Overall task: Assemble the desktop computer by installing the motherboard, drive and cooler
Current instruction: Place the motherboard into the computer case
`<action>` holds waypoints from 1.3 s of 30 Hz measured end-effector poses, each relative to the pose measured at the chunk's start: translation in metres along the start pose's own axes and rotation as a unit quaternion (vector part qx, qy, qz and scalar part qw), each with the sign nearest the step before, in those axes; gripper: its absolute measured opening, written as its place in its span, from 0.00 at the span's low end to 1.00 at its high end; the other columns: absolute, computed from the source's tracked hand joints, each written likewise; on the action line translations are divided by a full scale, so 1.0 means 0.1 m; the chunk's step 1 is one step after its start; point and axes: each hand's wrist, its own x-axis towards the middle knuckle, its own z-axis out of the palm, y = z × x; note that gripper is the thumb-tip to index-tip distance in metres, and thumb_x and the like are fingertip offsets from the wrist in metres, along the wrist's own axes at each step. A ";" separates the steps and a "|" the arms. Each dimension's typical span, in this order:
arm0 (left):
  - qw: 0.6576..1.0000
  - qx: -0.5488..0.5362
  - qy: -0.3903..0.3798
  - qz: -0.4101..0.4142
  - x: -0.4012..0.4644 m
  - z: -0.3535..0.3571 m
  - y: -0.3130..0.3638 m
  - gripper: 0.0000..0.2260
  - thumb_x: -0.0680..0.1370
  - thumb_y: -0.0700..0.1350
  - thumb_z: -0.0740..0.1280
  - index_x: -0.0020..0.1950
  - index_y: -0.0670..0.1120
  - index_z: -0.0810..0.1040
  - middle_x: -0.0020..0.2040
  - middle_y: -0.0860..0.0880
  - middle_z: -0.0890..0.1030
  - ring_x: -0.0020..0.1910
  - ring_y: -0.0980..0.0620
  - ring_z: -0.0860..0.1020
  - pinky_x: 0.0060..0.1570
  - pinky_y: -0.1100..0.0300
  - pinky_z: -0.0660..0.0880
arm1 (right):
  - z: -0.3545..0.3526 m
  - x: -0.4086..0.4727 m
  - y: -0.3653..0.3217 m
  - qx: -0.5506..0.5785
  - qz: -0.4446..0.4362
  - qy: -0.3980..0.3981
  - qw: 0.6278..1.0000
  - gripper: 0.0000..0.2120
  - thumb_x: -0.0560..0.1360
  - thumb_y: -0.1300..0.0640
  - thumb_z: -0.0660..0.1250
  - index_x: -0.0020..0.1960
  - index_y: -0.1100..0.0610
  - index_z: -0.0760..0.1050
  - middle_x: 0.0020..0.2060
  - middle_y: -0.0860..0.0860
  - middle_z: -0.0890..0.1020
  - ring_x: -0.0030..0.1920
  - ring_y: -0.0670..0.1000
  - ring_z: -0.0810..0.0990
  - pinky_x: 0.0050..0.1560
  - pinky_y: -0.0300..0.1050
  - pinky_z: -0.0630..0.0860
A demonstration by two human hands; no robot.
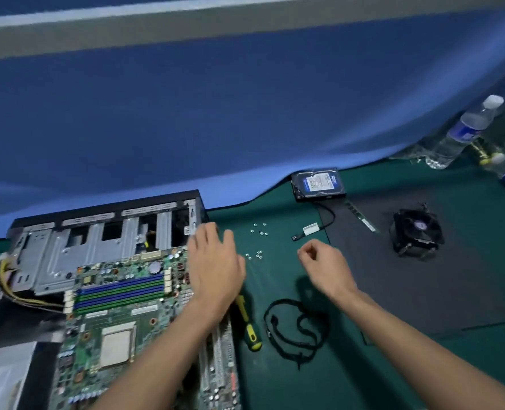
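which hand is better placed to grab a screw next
Right, probably. The right hand hovers over the mat beside the loose screws, fingers curled and seemingly empty. The left hand lies flat on the motherboard edge, steadying it.

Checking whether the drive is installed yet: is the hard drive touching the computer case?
Apart. The head view shows the hard drive lying on the green mat, bare mat separating it from the case.

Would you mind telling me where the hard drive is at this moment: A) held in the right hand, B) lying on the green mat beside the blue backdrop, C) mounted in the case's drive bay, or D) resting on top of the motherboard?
B: the hard drive lies flat on the green mat against the blue backdrop, apart from the case and from both hands.
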 end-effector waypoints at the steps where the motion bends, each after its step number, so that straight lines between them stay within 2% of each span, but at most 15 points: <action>1: 1.000 0.012 -0.011 -0.004 0.03 0.02 0.02 0.15 0.74 0.50 0.63 0.56 0.43 0.75 0.59 0.41 0.71 0.60 0.42 0.66 0.60 0.50 0.64 | -0.06 0.13 0.10 -0.023 -0.002 0.014 1.000 0.05 0.77 0.53 0.63 0.44 0.51 0.75 0.43 0.48 0.81 0.45 0.52 0.78 0.43 0.44 0.72; 3: 0.999 0.020 -0.035 -0.021 0.07 0.07 0.03 0.16 0.74 0.50 0.63 0.57 0.42 0.76 0.62 0.40 0.71 0.63 0.42 0.65 0.62 0.48 0.64 | -0.18 0.41 0.32 -0.066 -0.007 0.042 0.997 0.08 0.78 0.56 0.62 0.52 0.57 0.77 0.50 0.52 0.80 0.51 0.55 0.77 0.49 0.47 0.73; 5: 0.998 0.018 -0.047 -0.044 0.09 0.10 0.03 0.15 0.73 0.49 0.65 0.56 0.42 0.78 0.58 0.40 0.73 0.60 0.41 0.67 0.59 0.48 0.65 | -0.30 0.68 0.52 -0.111 0.003 0.050 0.993 0.13 0.79 0.57 0.61 0.59 0.62 0.74 0.57 0.57 0.77 0.58 0.58 0.74 0.55 0.50 0.71; 9: 0.996 0.009 -0.055 -0.077 0.14 0.13 0.01 0.11 0.72 0.47 0.67 0.50 0.42 0.81 0.53 0.41 0.78 0.59 0.41 0.67 0.54 0.47 0.65 | -0.44 1.08 0.87 -0.206 0.052 0.050 0.976 0.17 0.80 0.59 0.58 0.66 0.66 0.68 0.63 0.62 0.71 0.63 0.61 0.68 0.61 0.53 0.67; 14: 0.995 0.013 -0.047 -0.084 0.14 0.17 0.02 0.07 0.70 0.45 0.69 0.42 0.41 0.81 0.47 0.41 0.81 0.58 0.39 0.68 0.51 0.46 0.66 | -0.37 1.28 1.12 -0.240 0.110 0.041 0.964 0.18 0.78 0.66 0.54 0.67 0.69 0.64 0.64 0.65 0.69 0.63 0.63 0.66 0.61 0.54 0.66; 20: 0.995 0.010 -0.041 -0.088 0.14 0.18 0.02 0.05 0.70 0.44 0.70 0.40 0.42 0.81 0.44 0.42 0.82 0.57 0.39 0.68 0.50 0.46 0.65 | -0.27 1.31 1.21 -0.286 0.117 0.050 0.950 0.16 0.75 0.68 0.60 0.63 0.69 0.65 0.60 0.65 0.70 0.60 0.62 0.69 0.58 0.53 0.69; 23: 0.996 0.007 -0.036 -0.083 0.14 0.18 0.02 0.05 0.70 0.44 0.70 0.40 0.42 0.80 0.44 0.42 0.82 0.57 0.39 0.68 0.50 0.46 0.66 | -0.23 1.31 1.19 -0.256 0.129 0.050 0.957 0.15 0.76 0.69 0.59 0.62 0.70 0.66 0.60 0.65 0.72 0.61 0.63 0.70 0.60 0.53 0.69; 27: 0.996 0.005 -0.036 -0.083 0.13 0.19 0.02 0.06 0.71 0.44 0.70 0.40 0.41 0.81 0.44 0.42 0.82 0.57 0.39 0.68 0.50 0.45 0.66 | -0.21 1.30 1.14 -0.172 0.202 0.025 0.964 0.16 0.78 0.63 0.61 0.62 0.70 0.69 0.60 0.65 0.73 0.61 0.63 0.72 0.60 0.53 0.70; 30: 0.995 -0.001 -0.038 -0.087 0.14 0.19 0.02 0.06 0.71 0.44 0.69 0.42 0.41 0.81 0.46 0.41 0.81 0.57 0.39 0.67 0.50 0.45 0.66 | -0.23 1.23 1.11 -0.104 0.226 -0.002 0.969 0.09 0.77 0.63 0.62 0.51 0.67 0.77 0.54 0.63 0.79 0.56 0.62 0.77 0.54 0.50 0.74; 32: 0.995 -0.019 -0.034 -0.091 0.14 0.18 0.01 0.07 0.72 0.45 0.68 0.44 0.42 0.81 0.48 0.41 0.80 0.57 0.39 0.67 0.51 0.45 0.66 | -0.24 1.14 1.08 -0.059 0.238 -0.002 0.969 0.06 0.77 0.63 0.62 0.41 0.62 0.75 0.50 0.61 0.80 0.51 0.61 0.79 0.50 0.48 0.75; 34: 0.994 -0.049 -0.021 -0.098 0.14 0.17 0.01 0.09 0.73 0.45 0.67 0.48 0.42 0.80 0.51 0.41 0.79 0.57 0.40 0.67 0.52 0.46 0.66 | -0.23 1.04 1.02 -0.003 0.220 0.011 0.975 0.09 0.77 0.61 0.63 0.37 0.58 0.71 0.46 0.58 0.80 0.48 0.58 0.79 0.50 0.47 0.75; 36: 0.992 -0.075 -0.006 -0.103 0.15 0.13 0.01 0.11 0.74 0.46 0.66 0.52 0.42 0.80 0.53 0.41 0.78 0.56 0.41 0.68 0.53 0.48 0.66 | -0.24 0.92 0.88 0.077 0.183 0.033 0.980 0.08 0.76 0.58 0.67 0.39 0.55 0.71 0.43 0.53 0.80 0.46 0.56 0.78 0.48 0.43 0.73; 39: 0.989 -0.106 -0.009 -0.104 0.14 0.06 0.01 0.13 0.75 0.47 0.64 0.56 0.43 0.78 0.56 0.43 0.78 0.57 0.44 0.68 0.55 0.50 0.65 | -0.30 0.69 0.50 0.186 0.112 0.040 0.975 0.10 0.74 0.59 0.69 0.38 0.52 0.70 0.31 0.47 0.77 0.34 0.48 0.75 0.34 0.37 0.69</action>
